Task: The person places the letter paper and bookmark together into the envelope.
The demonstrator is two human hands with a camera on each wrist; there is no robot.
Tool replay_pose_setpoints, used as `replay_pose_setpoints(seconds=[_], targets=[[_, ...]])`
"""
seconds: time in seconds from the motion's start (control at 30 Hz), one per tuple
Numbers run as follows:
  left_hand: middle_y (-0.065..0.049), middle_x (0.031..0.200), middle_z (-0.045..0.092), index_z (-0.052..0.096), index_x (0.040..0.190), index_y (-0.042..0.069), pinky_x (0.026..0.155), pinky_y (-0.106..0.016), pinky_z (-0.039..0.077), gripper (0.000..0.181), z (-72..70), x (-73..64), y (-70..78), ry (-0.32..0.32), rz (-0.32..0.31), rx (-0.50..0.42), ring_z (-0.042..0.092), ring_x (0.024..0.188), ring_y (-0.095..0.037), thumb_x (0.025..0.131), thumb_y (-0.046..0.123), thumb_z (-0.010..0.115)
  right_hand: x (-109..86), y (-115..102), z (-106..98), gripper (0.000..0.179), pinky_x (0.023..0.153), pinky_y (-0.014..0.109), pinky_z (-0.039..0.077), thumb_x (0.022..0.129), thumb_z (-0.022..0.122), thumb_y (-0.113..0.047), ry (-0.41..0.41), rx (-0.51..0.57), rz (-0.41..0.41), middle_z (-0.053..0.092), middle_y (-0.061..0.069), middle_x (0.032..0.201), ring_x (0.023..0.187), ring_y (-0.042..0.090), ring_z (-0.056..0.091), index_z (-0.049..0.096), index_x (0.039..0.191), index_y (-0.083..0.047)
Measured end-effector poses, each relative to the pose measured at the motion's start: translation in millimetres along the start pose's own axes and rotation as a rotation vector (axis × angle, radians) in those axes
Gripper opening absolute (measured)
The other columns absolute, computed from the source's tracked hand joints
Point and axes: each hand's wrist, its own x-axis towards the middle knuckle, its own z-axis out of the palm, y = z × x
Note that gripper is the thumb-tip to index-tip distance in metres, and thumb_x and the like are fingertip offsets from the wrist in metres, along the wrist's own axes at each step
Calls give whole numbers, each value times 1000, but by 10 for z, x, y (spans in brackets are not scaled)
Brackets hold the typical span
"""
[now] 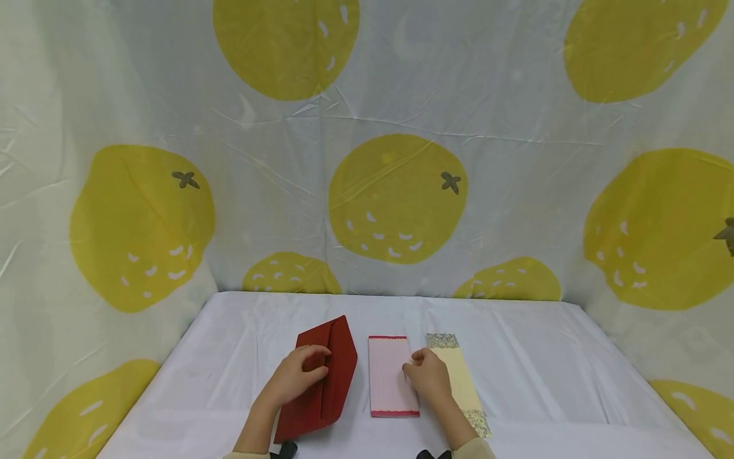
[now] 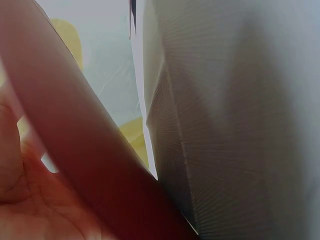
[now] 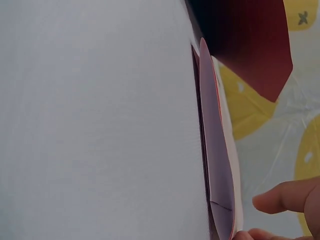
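Note:
My left hand (image 1: pixel 295 377) grips a red envelope (image 1: pixel 308 405), thumb and fingers curled at its opening near the middle. The envelope is tilted, its pointed flap (image 1: pixel 344 357) unfolded to the right. In the left wrist view a red panel (image 2: pixel 85 130) crosses in front of the palm. My right hand (image 1: pixel 431 376) is at the right edge of a lined pink letter sheet (image 1: pixel 390 376) with red borders, its fingertips pinching that edge. The right wrist view shows the pink sheet (image 3: pixel 217 150) bowed up from the table, one finger (image 3: pixel 280 197) apart from it.
Right of the pink sheet, partly under my right hand, lies a cream letter sheet (image 1: pixel 459 373) with patterned ends. A white cloth covers the table (image 1: pixel 539 376). Behind and at both sides hangs a pale curtain (image 1: pixel 516 217) printed with large yellow fruit.

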Motion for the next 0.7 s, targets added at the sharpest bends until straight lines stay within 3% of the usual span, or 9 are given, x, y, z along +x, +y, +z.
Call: replay_pose_setpoints(seconds=[0.33,0.57,0.7], targets=[[-6,127,58,65,117,17,99,-56,39,27,3,16,-20,-9,-1,8,48,124,-32,91,18,68,-46,-25,10,22,56,36,43,76,70,-19,-28,-155,27,59,7,74,66,22,53,59,80,-1],[-7,127,58,66,116,17,99,-57,39,26,18,11,-2,-1,-9,2,49,124,-33,90,19,68,-51,-56,39,16,52,34,41,72,67,-14,-37,-221,52,56,6,70,63,21,51,56,74,-2],[-7,126,58,67,115,18,99,-57,39,26,19,7,2,3,-11,6,48,124,-33,89,20,69,-50,-61,52,12,53,35,43,77,65,-11,-33,-220,58,57,7,71,63,22,53,57,76,-2]])
